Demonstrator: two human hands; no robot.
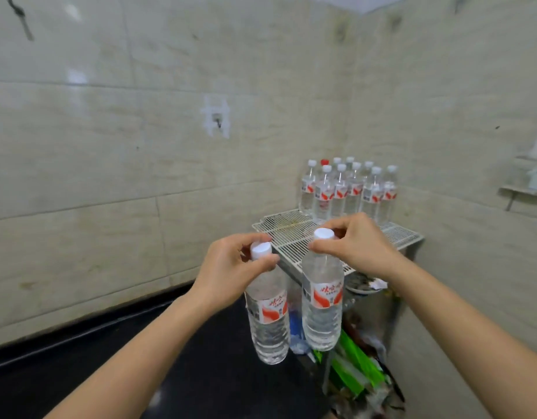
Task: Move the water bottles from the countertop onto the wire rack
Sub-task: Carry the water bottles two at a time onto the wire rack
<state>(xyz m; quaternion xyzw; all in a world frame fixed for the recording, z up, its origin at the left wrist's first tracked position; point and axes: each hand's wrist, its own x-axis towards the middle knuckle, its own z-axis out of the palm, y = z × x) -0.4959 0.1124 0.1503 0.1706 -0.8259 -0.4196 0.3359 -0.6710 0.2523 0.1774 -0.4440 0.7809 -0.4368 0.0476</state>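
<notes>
Wire rack [291, 234], bottles [340, 195] filling back corner

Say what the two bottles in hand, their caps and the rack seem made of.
Left bottle and right bottle: likely thin clear plastic, glossy; ribbed see-through walls. Caps: opaque white plastic, it seems. Wire rack: probably white-coated metal; thin grid.

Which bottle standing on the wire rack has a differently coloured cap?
The back-row bottle second from the left: its cap is red, all the others' white.
</notes>
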